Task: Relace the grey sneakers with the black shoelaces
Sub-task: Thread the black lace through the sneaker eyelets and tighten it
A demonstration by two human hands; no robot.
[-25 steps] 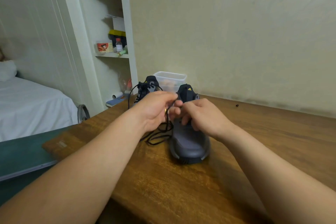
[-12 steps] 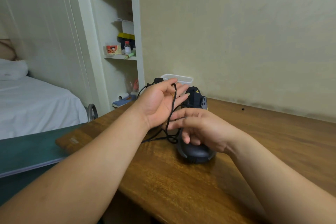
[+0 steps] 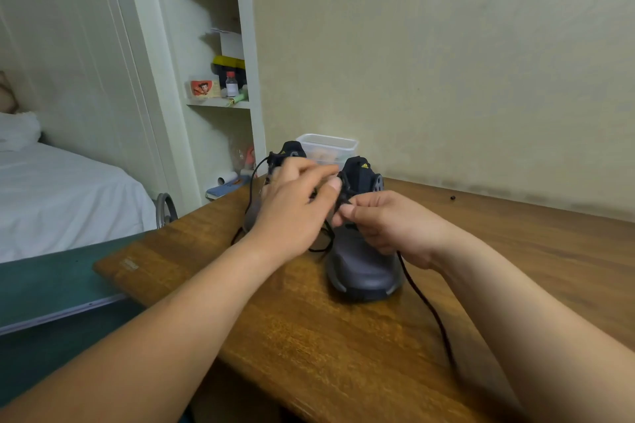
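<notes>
Shoelace [image 3: 424, 302] pinched by hands [image 3: 295, 213] [image 3: 388, 227] (left half-hides second sneaker [image 3: 292, 149]).

Two bare forearms, left forearm [image 3: 178, 312] and right forearm [image 3: 536, 306], uncovered right to the frame edge (elbows cut off). Arms slim at the wrist, looking wider toward the camera. Also bare: left hand [image 3: 292, 206], right hand [image 3: 391, 227], wrists uncovered. Short rounded left thumbnail [image 3: 335, 184]. Blurred right fingertips [image 3: 347, 213], nails unreadable.

Near sneaker [image 3: 360, 271] tongue: small yellow 3-bar logo showed, no lettering legible.
Far sneaker [image 3: 290, 150] tongue: same yellow mark, blurred.
Table sticker [image 3: 130, 263]: txt too small to read.
Shelf box [image 3: 203, 89]: cartoon pic, wording unreadable.
</notes>
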